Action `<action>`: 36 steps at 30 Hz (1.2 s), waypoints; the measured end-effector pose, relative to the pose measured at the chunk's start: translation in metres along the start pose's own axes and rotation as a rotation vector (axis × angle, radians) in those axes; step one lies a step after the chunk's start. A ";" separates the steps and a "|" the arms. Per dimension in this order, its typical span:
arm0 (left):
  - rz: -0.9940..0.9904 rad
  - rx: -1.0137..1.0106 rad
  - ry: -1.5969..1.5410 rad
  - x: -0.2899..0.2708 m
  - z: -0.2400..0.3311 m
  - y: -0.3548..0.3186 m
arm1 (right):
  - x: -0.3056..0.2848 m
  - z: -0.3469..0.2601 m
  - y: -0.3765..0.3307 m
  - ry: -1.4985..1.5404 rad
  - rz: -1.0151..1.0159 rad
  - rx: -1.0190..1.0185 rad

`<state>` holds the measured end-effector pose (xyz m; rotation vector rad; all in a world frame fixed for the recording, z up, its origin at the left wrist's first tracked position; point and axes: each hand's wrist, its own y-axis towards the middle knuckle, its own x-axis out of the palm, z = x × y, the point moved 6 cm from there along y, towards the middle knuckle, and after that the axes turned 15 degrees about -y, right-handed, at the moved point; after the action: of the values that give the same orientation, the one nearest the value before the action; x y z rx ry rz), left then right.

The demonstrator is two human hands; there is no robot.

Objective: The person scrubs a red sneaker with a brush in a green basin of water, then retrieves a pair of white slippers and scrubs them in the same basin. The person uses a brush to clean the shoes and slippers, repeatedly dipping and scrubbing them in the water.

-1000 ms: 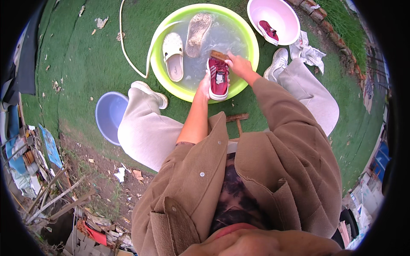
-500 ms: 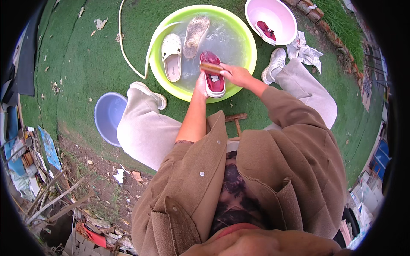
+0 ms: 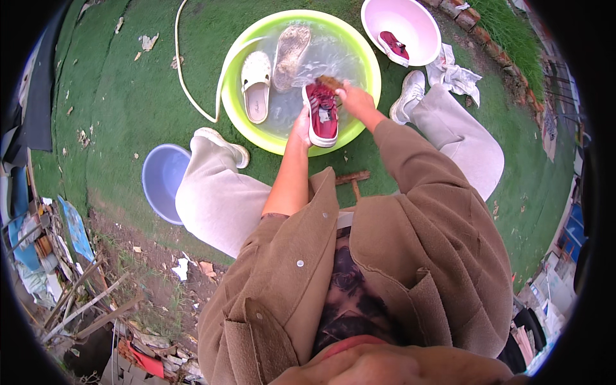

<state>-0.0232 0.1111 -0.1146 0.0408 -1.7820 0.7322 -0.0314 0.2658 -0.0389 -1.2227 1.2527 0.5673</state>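
Note:
My left hand (image 3: 301, 126) is closed on a red sneaker (image 3: 328, 127) with a white sole, holding it over the near part of a lime-green basin (image 3: 375, 61). A brown scrubbing brush (image 3: 330, 82) is gripped in my right hand (image 3: 356, 101), at the toe end of the sneaker. Cloudy, rippling water (image 3: 330, 48) fills the basin. In it, left of the sneaker, a cream clog (image 3: 256, 102) lies with its opening up. Beside the clog, another shoe (image 3: 292, 54) lies with its dirty sole upward.
At the upper right, a pink basin (image 3: 427, 38) holds another red shoe (image 3: 393, 48), with a crumpled white cloth (image 3: 452, 74) beside it. A pale hose (image 3: 178, 58) runs into the green basin. A blue bucket (image 3: 157, 183) stands by my left leg.
My right hand has moved the brush from across the middle of the sneaker to its toe end. The sneaker has turned slightly in my left hand, baring its laces.

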 end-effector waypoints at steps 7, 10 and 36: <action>0.445 0.578 0.788 0.003 0.038 -0.007 | 0.037 0.038 0.020 0.233 0.033 0.211; 0.887 0.520 1.557 0.008 0.039 -0.015 | 0.054 0.038 0.024 0.353 0.056 0.215; 0.954 0.977 1.743 0.095 0.038 -0.069 | 0.032 -0.022 -0.018 0.442 -0.085 -0.228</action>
<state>-0.0622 0.0680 -0.0054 -0.6314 0.4038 1.5171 -0.0149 0.2313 -0.0580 -1.6467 1.5222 0.3949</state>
